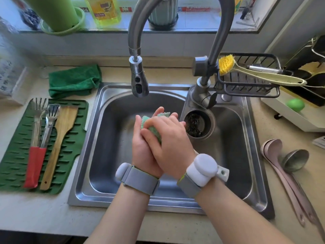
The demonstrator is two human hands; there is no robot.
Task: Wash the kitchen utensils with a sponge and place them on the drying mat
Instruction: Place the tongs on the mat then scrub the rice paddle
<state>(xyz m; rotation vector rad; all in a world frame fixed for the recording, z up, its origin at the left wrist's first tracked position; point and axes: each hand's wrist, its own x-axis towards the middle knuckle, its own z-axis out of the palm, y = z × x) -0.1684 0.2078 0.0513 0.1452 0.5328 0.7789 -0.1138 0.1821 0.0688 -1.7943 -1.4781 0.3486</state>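
A pale green sponge is being squeezed between both hands over the sink basin. A slotted turner, tongs and a wooden spatula are lying side by side on the green drying mat left of the sink, while pink spoons and a metal ladle are lying by its right edge.

Both hands hide most of the sponge; the pink ladles are cut off at the right edge.

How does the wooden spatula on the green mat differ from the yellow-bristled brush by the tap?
The flat wooden spatula lies on the ribbed green drying mat left of the sink; the yellow-bristled scrubbing brush rests across the black wire rack on the right. The spatula is brown wood with a broad blade; the brush has a pale, cream-coloured handle and a tuft of yellow bristles. Both are long-handled, each with a hole at the handle's end.
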